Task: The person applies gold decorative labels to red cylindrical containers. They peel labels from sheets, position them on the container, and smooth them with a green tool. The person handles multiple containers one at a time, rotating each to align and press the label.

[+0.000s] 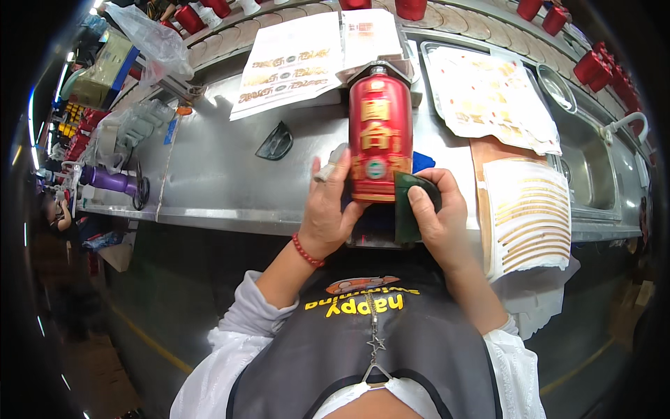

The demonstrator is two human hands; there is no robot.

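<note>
Closest to the camera, a dark apron bib [363, 335] hangs below both forearms. Just beyond, a red cylindrical bottle with gold label [380, 133] is held lying lengthwise over the steel tabletop [216, 167], its base toward the person. It is steadied by the left hand [331, 206], fingers wrapped around its lower side, seemingly so the label can be smoothed. A dark green flat scraper [407, 209] is gripped by the right hand [436, 213] and pressed against the bottle's lower edge. Gold sticker sheets [527, 216] lie to the right.

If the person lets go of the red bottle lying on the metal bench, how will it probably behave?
The red bottle is round and lies on its side, so it may roll. Its glossy surface looks slippery. The left hand steadies it; the right hand presses a dark green pad against it.
</note>
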